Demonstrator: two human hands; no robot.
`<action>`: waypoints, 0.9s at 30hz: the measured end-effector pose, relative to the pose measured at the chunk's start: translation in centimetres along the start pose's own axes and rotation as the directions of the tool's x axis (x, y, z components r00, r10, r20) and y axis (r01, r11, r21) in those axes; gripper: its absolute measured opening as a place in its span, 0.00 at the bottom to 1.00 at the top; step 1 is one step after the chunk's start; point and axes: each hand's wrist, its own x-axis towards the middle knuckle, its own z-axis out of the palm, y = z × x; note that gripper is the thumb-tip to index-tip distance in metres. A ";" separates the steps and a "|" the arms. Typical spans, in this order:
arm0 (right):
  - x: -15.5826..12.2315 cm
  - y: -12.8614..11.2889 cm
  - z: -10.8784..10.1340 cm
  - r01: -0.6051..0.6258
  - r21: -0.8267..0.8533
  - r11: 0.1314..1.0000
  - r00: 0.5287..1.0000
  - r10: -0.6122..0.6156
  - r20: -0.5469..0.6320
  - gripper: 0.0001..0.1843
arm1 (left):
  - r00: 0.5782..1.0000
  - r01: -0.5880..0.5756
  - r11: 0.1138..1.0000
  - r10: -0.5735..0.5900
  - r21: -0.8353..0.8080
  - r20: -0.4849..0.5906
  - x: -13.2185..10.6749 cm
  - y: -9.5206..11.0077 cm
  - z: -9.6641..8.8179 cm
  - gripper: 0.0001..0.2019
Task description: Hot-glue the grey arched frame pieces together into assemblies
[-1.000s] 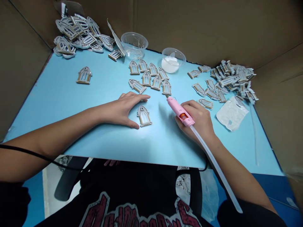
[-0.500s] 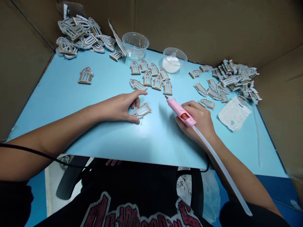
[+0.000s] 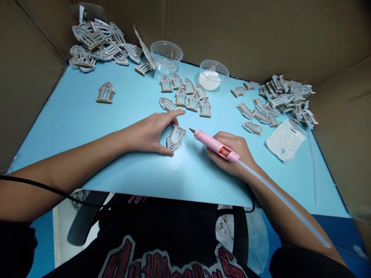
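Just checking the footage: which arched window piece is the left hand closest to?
The arched window piece lying alone between the left hand thumb and fingers, nearest the front edge of the blue table; the others lie further back, in rows and heaps.

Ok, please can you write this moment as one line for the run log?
left hand: fingers beside arched window piece | right hand: holds pink hot glue gun

No words can be read with certainty. Below the right grip [image 3: 228, 154], a black shirt [image 3: 162, 220] bears large dark-red gothic letters [image 3: 118, 258], too stylised and cut off to make out. In that grip, the pink glue gun [image 3: 211, 143] has an orange patch [image 3: 224, 152], its marking too small to tell.
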 end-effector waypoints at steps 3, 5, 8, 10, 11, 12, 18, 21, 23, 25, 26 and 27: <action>0.0 -0.2 0.2 0.023 0.034 0.999 0.999 -0.024 0.029 0.10 | 0.995 -0.063 0.998 0.065 0.025 -0.074 -0.2 1.0 0.6 0.56; 0.0 -0.4 0.2 0.018 0.050 0.999 0.999 -0.020 0.038 0.11 | 0.985 -0.113 0.992 0.119 0.053 -0.128 -0.3 1.4 0.8 0.54; 0.1 -0.7 0.2 -0.003 0.066 0.998 0.999 0.000 0.054 0.11 | 0.962 -0.188 0.977 0.204 0.103 -0.179 -0.4 1.9 1.0 0.52; 0.1 -0.9 0.2 -0.014 0.066 0.998 0.998 0.010 0.059 0.12 | 0.948 -0.232 0.964 0.253 0.127 -0.195 -0.4 2.0 1.2 0.50; 0.2 -1.0 0.2 -0.015 0.060 0.998 0.998 0.011 0.058 0.12 | 0.940 -0.249 0.959 0.273 0.136 -0.203 -0.3 2.1 1.2 0.49; 0.2 -1.0 0.1 -0.011 0.048 0.999 0.999 0.009 0.054 0.13 | 0.934 -0.264 0.954 0.290 0.144 -0.211 -0.3 2.2 1.3 0.48; 0.1 -1.3 -0.2 0.012 -0.033 0.999 1.000 -0.011 0.022 0.15 | 0.915 -0.276 0.945 0.314 0.174 -0.252 -0.4 2.2 1.3 0.45; 0.1 -1.4 -0.2 0.003 -0.037 0.999 1.000 -0.002 0.026 0.15 | 0.903 -0.290 0.937 0.336 0.196 -0.268 -0.4 2.1 1.3 0.44; 0.1 -1.4 -0.3 0.002 -0.037 0.999 1.000 -0.001 0.026 0.15 | 0.897 -0.300 0.932 0.349 0.206 -0.273 -0.3 2.1 1.3 0.44; 0.0 -1.4 -0.3 0.002 -0.050 0.999 1.000 -0.001 0.021 0.15 | 0.893 -0.303 0.929 0.355 0.212 -0.276 -0.3 2.1 1.3 0.43; 0.0 -1.5 -0.3 0.002 -0.056 0.998 1.000 -0.001 0.015 0.15 | 0.892 -0.304 0.928 0.357 0.215 -0.279 -0.3 2.1 1.2 0.43; 0.0 -1.5 -0.3 0.002 -0.061 0.998 1.000 -0.001 0.009 0.15 | 0.890 -0.305 0.927 0.358 0.217 -0.281 -0.3 2.1 1.2 0.43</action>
